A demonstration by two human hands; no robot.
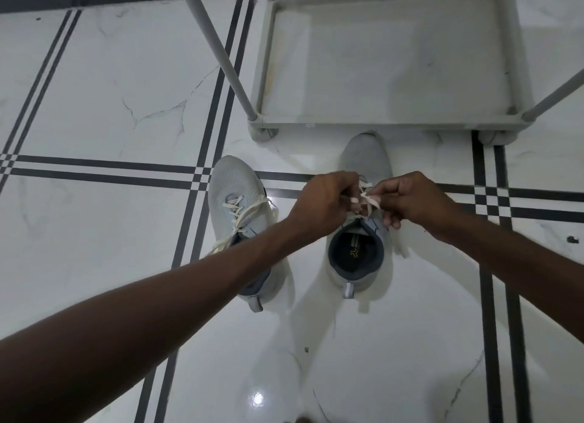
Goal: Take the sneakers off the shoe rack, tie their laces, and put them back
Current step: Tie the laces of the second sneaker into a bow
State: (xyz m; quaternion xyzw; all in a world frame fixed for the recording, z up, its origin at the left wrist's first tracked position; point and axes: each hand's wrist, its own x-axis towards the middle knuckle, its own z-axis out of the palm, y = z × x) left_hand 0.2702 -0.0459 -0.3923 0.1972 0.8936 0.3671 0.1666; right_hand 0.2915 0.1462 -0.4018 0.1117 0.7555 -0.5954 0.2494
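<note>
Two light grey sneakers stand on the tiled floor, toes pointing away from me. The right sneaker [365, 157] has its cream laces [366, 198] pinched between both hands above the tongue. My left hand [325, 198] and my right hand [407, 198] each grip a lace end, close together. The left sneaker [230, 185] stands beside it with loose cream laces [240, 210] trailing over its side, my left forearm crossing its heel. The grey shoe rack [265, 74] stands just beyond the toes, its bottom shelf bare.
The floor is glossy white marble tile with dark double stripes [202, 169]. A slanted grey rack post [218, 49] rises at the rack's near left corner, another post [556, 97] at the near right. A dark wall base runs along the top edge.
</note>
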